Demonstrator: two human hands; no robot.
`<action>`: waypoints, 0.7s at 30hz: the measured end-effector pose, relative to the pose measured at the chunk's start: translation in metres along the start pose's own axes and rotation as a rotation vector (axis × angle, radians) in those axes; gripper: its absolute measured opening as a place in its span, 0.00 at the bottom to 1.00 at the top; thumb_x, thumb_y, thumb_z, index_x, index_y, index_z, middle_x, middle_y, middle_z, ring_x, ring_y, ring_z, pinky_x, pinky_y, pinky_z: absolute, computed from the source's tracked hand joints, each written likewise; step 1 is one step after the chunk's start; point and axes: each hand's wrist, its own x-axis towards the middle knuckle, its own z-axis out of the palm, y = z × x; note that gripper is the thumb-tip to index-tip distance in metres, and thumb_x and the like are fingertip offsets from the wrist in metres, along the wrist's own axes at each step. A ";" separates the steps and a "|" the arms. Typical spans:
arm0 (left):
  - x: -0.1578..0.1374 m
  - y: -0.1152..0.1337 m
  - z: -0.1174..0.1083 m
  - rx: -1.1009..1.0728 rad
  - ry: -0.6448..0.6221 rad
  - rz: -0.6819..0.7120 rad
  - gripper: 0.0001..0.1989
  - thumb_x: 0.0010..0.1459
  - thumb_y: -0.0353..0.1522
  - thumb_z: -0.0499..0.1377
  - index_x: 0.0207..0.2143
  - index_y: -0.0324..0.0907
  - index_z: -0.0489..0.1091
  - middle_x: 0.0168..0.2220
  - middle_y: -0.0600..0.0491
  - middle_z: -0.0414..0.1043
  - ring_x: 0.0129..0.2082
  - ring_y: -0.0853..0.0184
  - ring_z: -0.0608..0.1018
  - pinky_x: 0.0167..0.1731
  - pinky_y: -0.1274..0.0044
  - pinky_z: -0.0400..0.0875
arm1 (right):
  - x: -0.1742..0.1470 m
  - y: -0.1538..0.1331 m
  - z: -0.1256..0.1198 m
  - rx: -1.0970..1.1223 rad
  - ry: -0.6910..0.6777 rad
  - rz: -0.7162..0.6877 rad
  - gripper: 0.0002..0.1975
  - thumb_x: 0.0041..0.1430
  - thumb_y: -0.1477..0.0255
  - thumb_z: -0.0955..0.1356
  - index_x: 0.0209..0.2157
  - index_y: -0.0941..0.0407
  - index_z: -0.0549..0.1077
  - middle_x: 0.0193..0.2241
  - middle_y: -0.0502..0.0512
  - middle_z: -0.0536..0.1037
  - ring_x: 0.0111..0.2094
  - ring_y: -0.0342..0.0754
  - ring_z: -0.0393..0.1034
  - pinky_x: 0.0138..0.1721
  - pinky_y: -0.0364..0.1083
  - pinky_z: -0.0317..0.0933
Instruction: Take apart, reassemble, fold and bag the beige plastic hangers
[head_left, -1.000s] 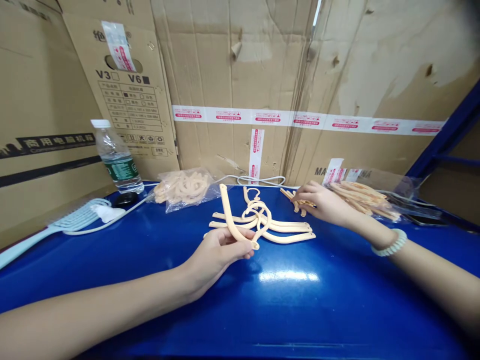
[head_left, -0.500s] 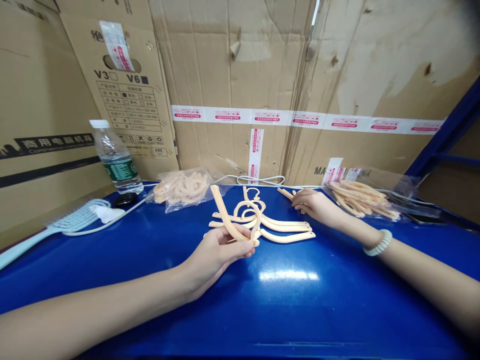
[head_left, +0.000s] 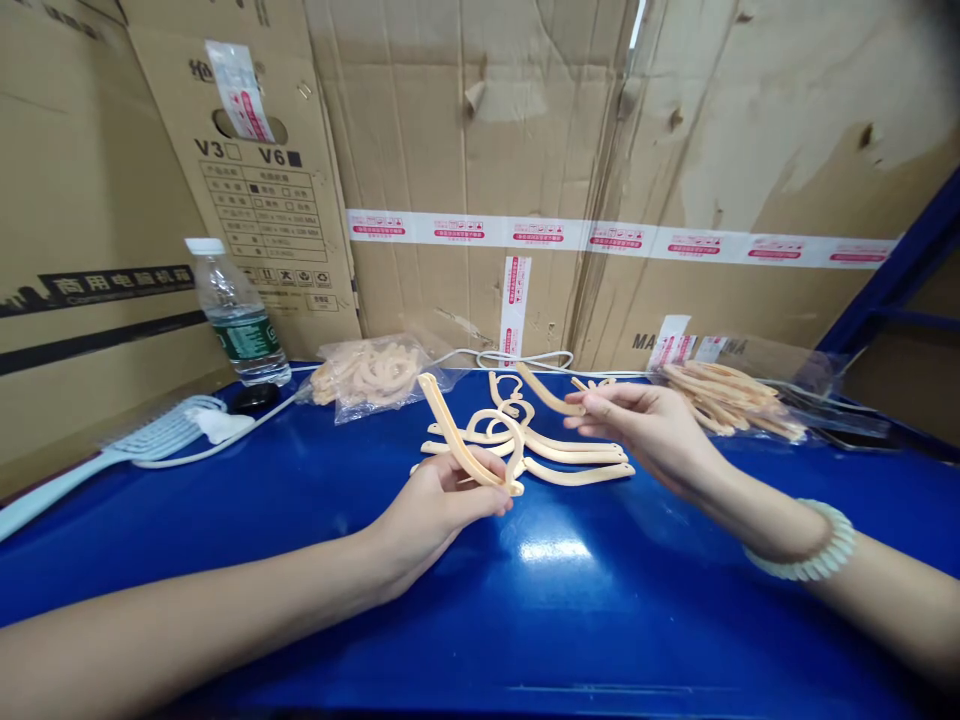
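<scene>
My left hand (head_left: 442,500) is closed on a partly joined, cream plastic clothes hanger; its curved arm (head_left: 451,432) points up and to the left. A rounded hook piece (head_left: 517,450) rises beside that arm at the same end. In my right hand (head_left: 649,425), the fingertips pinch a loose curved hanger arm (head_left: 546,392), held above the table and apart from the left-hand piece. Behind my left hand lie several cream hangers (head_left: 581,474) with their arms spread, partly hidden. A few loose arms (head_left: 596,384) lie behind my right hand.
Clear bags of hooks (head_left: 373,372) and hanger arms (head_left: 731,395) lie at the back of the blue table (head_left: 465,640). On the left are a water bottle (head_left: 241,325), a black round object (head_left: 255,399) and a light blue hairbrush (head_left: 150,435). Cardboard (head_left: 465,300) stands behind, with a white cable (head_left: 525,357) before it.
My right hand has lifted one hanger arm from the loose pieces at the back and brought it toward me, slightly left. My left hand keeps its grip nearly in place.
</scene>
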 end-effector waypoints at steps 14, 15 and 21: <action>-0.001 0.001 0.001 -0.005 -0.013 -0.006 0.13 0.38 0.26 0.70 0.27 0.38 0.72 0.26 0.57 0.74 0.29 0.72 0.73 0.33 0.79 0.65 | -0.005 0.025 0.004 0.198 -0.086 0.279 0.15 0.37 0.71 0.81 0.30 0.58 0.81 0.33 0.57 0.82 0.37 0.49 0.77 0.49 0.47 0.70; -0.001 0.001 0.000 -0.005 -0.012 -0.005 0.13 0.37 0.26 0.70 0.27 0.38 0.72 0.26 0.57 0.74 0.29 0.72 0.73 0.34 0.79 0.65 | -0.005 0.026 0.004 0.236 -0.095 0.309 0.14 0.37 0.74 0.80 0.30 0.58 0.80 0.31 0.56 0.82 0.36 0.49 0.77 0.49 0.47 0.70; -0.002 -0.002 -0.002 0.044 -0.020 0.017 0.12 0.39 0.28 0.71 0.28 0.39 0.72 0.26 0.56 0.74 0.30 0.70 0.73 0.36 0.78 0.65 | -0.014 0.022 0.012 0.454 -0.155 0.404 0.21 0.40 0.84 0.76 0.38 0.55 0.74 0.33 0.53 0.80 0.38 0.48 0.77 0.48 0.47 0.70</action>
